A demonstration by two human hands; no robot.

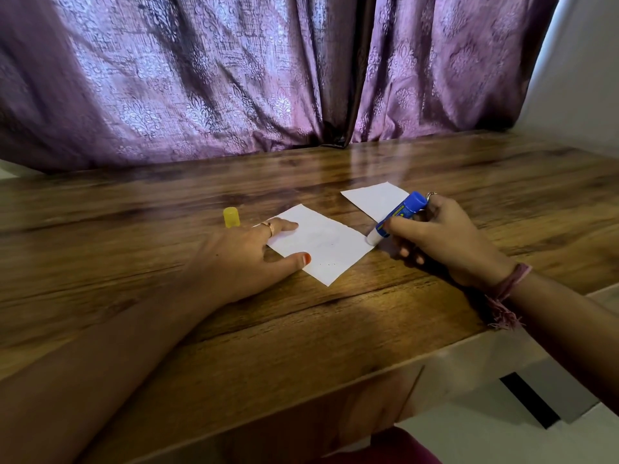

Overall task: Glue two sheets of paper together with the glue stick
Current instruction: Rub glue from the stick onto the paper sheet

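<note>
A small white sheet of paper (pixel 326 244) lies flat on the wooden table (pixel 301 329). My left hand (pixel 248 259) presses on its left edge with straight fingers and thumb. My right hand (pixel 445 239) grips a blue glue stick (pixel 400 214), uncapped and tilted, its white tip touching the sheet's right corner. A second white sheet (pixel 373 197) lies just behind, partly hidden by the glue stick. The yellow cap (pixel 231 217) stands on the table to the left of my left hand.
Purple patterned curtains (pixel 234 78) hang along the table's far edge. A white wall (pixel 582 78) is at the right. The table's near edge runs diagonally at the lower right, with white floor below.
</note>
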